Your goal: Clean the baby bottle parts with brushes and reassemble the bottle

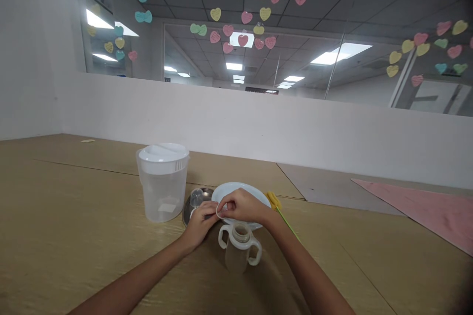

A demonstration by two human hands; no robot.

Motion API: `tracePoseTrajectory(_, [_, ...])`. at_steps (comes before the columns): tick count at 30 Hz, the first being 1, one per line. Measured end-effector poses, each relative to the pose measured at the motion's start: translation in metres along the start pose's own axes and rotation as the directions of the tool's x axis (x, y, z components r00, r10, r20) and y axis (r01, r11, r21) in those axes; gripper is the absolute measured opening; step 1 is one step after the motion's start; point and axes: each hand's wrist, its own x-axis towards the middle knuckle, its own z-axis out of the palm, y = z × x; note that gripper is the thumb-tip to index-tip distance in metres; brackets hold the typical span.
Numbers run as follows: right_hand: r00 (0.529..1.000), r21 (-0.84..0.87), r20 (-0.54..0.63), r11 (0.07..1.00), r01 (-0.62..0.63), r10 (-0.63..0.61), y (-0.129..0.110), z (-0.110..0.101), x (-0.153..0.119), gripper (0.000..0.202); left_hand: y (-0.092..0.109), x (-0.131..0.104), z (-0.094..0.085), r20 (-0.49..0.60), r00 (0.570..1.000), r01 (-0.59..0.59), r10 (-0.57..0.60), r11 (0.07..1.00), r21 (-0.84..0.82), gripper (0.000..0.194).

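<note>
My right hand (pixel 238 205) pinches a small white ring-shaped piece (pixel 219 213) between thumb and fingers, above the near left edge of a pale plate (pixel 260 194). Against it from the left comes my left hand (pixel 202 220), its fingers closed; what they grip is mostly hidden, with a bit of white showing beside them. Just below the hands stands a baby bottle (pixel 237 255) with two white handles, upright and with its mouth uncovered. Behind my left hand, a clear domed cap (pixel 196 198) sits on a round metal tray (pixel 186 216).
A clear plastic pitcher (pixel 164 189) with a white lid stands left of the tray. Right of the plate lies a yellow-headed brush (pixel 274 201) with a green handle, partly behind my right forearm. A pink sheet (pixel 424 206) covers the table's right side. A white wall rises behind.
</note>
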Motion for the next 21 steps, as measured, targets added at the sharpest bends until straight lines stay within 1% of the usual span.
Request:
tracePoseTrajectory(3, [1.0, -0.034, -0.008, 0.999, 0.001, -0.001, -0.001, 0.0, 0.0, 0.016, 0.0, 0.0, 0.0, -0.006, 1.0, 0.0, 0.0, 1.0, -0.004, 0.028])
tracePoseTrajectory(9, [1.0, -0.042, -0.026, 0.999, 0.012, -0.013, 0.0, 0.002, 0.002, 0.014, 0.0, 0.0, 0.0, 0.005, 1.0, -0.023, 0.022, 0.999, 0.026, 0.03])
tracePoseTrajectory(17, [0.992, -0.071, -0.089, 0.994, 0.082, -0.089, -0.012, -0.001, 0.002, 0.009, 0.003, 0.0, 0.001, 0.019, 1.0, -0.018, 0.017, 0.999, 0.048, 0.026])
tracePoseTrajectory(21, [0.992, -0.045, -0.098, 0.997, 0.069, -0.073, -0.013, -0.001, 0.002, 0.009, 0.002, 0.0, 0.001, 0.012, 1.0, -0.015, 0.015, 0.999, 0.034, 0.026])
